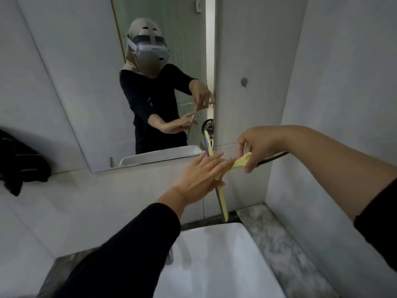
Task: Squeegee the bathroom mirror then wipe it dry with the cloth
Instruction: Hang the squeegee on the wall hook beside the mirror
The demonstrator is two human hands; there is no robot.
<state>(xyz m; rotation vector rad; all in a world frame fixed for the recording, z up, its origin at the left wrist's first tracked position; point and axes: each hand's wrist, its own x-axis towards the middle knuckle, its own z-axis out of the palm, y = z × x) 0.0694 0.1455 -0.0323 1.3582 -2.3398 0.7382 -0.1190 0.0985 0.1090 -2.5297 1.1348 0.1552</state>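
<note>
Beside the mirror (pixel 90 82), squeegee (pixel 223 168) not yet on glass.
Right hand (pixel 255 145) fingers gripped its handle; left hand (pixel 199 175) lay flat and open on it; the blade needed setting against the glass.

The middle of the yellow squeegee (pixel 223 203) is covered by the left hand (pixel 202 175); a dark cloth (pixel 21 162), possibly, is cut off at the left edge.

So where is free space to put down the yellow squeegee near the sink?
The marble ledge between the sink and the right wall is bare. The pale surface under the mirror, right of the dark cloth, also looks free. It is crowded at the mirror's lower right corner, where both hands meet the yellow squeegee.
</note>
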